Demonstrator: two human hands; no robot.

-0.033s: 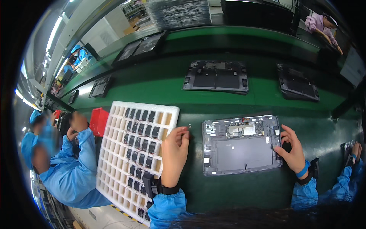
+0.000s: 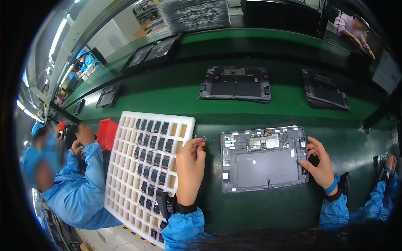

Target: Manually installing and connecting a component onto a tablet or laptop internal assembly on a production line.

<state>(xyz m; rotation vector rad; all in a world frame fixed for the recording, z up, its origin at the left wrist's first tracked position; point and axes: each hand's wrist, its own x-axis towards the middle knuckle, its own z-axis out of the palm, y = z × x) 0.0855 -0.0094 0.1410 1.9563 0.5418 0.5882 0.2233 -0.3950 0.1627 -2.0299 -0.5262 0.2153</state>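
Note:
An opened tablet (image 2: 268, 167) lies on the green bench, its circuit board (image 2: 264, 143) and large grey battery-like panel exposed. My right hand (image 2: 320, 165) grips its right edge, thumb on top and fingers along the side. Left of the tablet, my left hand (image 2: 191, 161) hovers beside a white foam tray (image 2: 115, 184), fingers loosely bent and thumb a little apart. Tiny white bits (image 2: 204, 138) show by its fingertips; whether it touches them is unclear. Rows of small black parts with thin wires (image 2: 157, 160) fill some of the tray's pockets.
More opened tablets (image 2: 235, 85) lie stacked across the bench, with another stack (image 2: 324, 90) to the right. A red bin (image 2: 107, 134) stands behind the tray. A co-worker in blue (image 2: 75, 192) sits at left; another person's hand (image 2: 390, 163) shows at far right.
The whole view has shifted slightly. Near my left fingertips, one white bit showed before; now several tiny ones do. My right hand keeps its place on the tablet.

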